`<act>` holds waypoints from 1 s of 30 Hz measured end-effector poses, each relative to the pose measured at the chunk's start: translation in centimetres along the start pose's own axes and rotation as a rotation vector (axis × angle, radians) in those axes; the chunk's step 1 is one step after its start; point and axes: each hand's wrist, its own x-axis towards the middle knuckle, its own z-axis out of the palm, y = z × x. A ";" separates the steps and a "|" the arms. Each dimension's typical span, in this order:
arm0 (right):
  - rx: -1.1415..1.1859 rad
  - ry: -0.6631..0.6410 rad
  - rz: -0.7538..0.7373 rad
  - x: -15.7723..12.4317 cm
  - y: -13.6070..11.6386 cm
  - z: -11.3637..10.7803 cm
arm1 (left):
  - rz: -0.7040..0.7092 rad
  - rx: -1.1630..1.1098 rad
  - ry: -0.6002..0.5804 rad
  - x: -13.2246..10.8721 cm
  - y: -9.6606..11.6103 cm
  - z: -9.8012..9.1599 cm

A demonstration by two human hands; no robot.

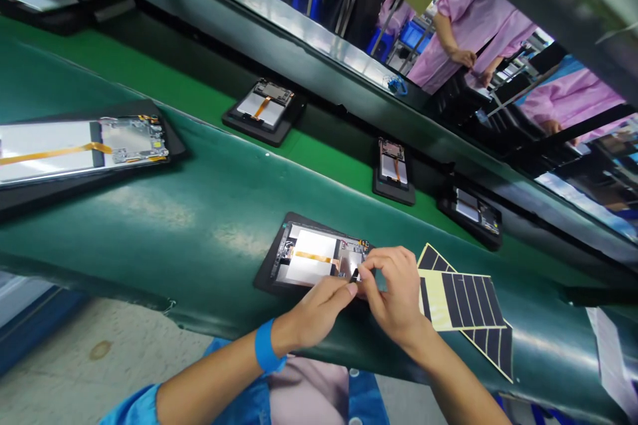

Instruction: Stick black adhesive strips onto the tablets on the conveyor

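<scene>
An opened tablet (309,259) lies in a black tray on the dark green bench, its silver inside and orange flex cable showing. My left hand (319,309), with a blue wristband, rests at the tablet's near right corner, fingers together and pinched toward a small black strip (354,273). My right hand (393,292) meets it there, thumb and forefinger pinched on the same small strip over the tablet's right end. Both hands hide that corner.
Yellow backing sheets with black adhesive strips (468,309) lie right of my hands. More opened tablets in trays sit on the bench at left (84,149) and on the green conveyor (264,109), (393,169), (476,212). People in pink coats (473,20) work beyond.
</scene>
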 end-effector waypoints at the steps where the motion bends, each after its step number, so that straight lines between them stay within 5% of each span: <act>1: -0.002 -0.005 -0.014 0.1 0.0 -0.3 | 0.011 0.008 -0.025 0.1 0.2 -0.2; 17: -0.080 0.040 -0.089 1.2 -0.9 -2.7 | 0.175 0.083 -0.155 0.9 2.0 0.2; 30: 0.020 -0.227 -0.023 1.5 -1.2 -3.9 | 0.211 0.242 -0.312 -0.3 1.8 -0.3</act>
